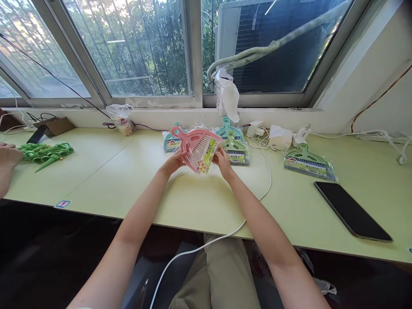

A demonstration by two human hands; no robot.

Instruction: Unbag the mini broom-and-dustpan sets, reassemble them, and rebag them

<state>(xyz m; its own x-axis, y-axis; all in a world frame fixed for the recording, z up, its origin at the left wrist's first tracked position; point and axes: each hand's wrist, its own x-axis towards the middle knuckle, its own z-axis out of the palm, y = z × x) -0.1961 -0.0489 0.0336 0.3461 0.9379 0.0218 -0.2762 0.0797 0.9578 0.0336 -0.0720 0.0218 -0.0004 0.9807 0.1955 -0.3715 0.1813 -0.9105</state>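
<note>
Between my two hands is a pink dustpan and brush set (195, 148) in clear plastic wrap, with a yellow-green label facing me. It is raised a little over the table and tilted. My left hand (174, 163) grips its lower left edge, and my right hand (222, 164) pinches its right edge by the label. Behind it lie wrapped dustpan sets: a teal one (170, 142) partly hidden at the left, and at the right a teal one (228, 128) with a green one (234, 148) in front. Another green set (309, 163) rests farther right.
A black tablet (352, 210) lies near the right front edge. A white cable (268, 180) runs across the table and over its edge. Green plastic pieces (48, 153) lie at the left beside another person's hand (9, 161). White adapters (279, 137) stand by the wall.
</note>
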